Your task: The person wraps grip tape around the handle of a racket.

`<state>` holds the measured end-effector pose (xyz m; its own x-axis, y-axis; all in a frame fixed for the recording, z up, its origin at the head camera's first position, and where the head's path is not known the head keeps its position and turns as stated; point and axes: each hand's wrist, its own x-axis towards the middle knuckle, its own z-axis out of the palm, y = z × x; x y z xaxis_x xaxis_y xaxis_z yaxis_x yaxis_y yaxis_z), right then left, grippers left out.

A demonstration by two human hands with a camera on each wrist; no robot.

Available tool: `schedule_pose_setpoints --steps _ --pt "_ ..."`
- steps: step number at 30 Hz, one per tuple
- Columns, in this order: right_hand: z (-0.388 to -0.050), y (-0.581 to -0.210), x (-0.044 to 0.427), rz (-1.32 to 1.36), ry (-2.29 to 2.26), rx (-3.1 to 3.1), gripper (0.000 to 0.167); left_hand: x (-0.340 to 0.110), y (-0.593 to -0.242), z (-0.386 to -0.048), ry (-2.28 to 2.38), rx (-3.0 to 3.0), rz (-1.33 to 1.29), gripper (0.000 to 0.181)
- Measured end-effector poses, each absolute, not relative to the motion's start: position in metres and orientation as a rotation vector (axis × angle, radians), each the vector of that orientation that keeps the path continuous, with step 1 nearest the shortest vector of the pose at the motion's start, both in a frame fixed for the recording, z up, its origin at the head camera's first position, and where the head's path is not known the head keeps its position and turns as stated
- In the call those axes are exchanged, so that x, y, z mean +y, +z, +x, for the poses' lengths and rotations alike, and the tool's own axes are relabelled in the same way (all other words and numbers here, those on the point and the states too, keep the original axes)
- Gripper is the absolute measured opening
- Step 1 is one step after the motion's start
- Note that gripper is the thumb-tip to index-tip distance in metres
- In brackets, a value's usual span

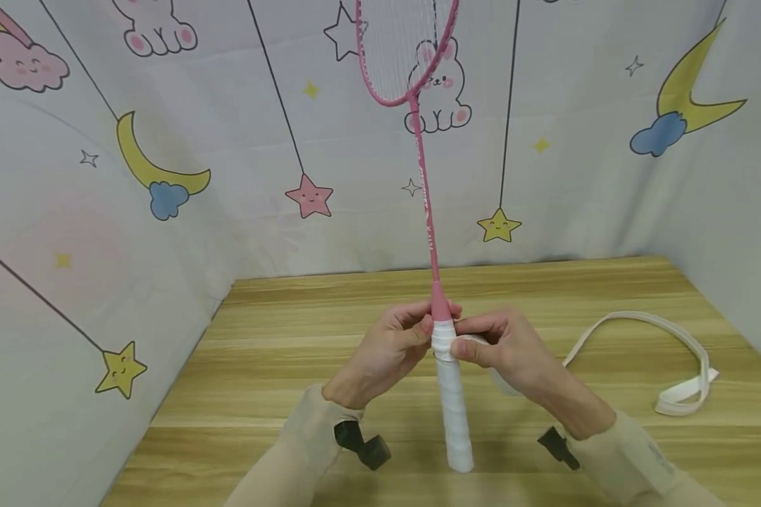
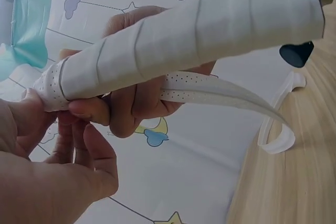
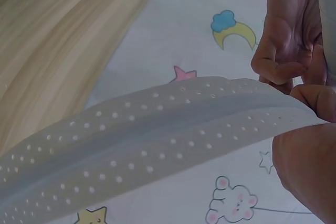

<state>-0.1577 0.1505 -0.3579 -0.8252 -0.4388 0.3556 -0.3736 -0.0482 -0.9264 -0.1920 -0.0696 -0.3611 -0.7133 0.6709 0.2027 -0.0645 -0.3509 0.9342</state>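
Note:
A pink badminton racket [image 1: 426,204] stands nearly upright in the head view, head up, its handle [image 1: 454,415] wrapped in white overlapping turns. My left hand [image 1: 390,348] holds it where the pink cone meets the handle, the thumb on the wrap. On the other side, my right hand [image 1: 514,348] pinches white perforated grip tape [image 3: 157,129] close against the handle's top. In the left wrist view the dotted tape [image 2: 220,90] runs out from behind the right fingers [image 2: 123,108]. Its loose end curls on the table at the right.
The wood-grain table [image 1: 279,338] lies below both hands. A white cloth [image 1: 368,232] printed with stars, moons and bears hangs behind it and along the sides. Dark camera mounts [image 1: 363,445] are strapped to both wrists.

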Motion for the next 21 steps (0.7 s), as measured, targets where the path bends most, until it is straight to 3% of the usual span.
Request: schedule_pose_setpoints --steps 2,4,11,21 --pt "-0.157 -0.358 0.150 -0.911 -2.060 2.159 0.035 -0.071 -0.360 -0.192 2.093 1.484 0.790 0.079" --pt "-0.157 -0.358 0.149 -0.902 -2.079 2.184 0.036 -0.071 -0.358 -0.191 2.084 1.583 0.787 0.087" --pt "-0.154 -0.357 0.146 -0.764 -2.069 2.309 0.030 -0.064 -0.352 -0.183 2.007 2.109 0.663 0.040" --pt "-0.152 -0.357 0.140 -0.604 -1.979 2.525 0.022 -0.054 -0.351 -0.179 2.032 2.275 0.659 0.028"
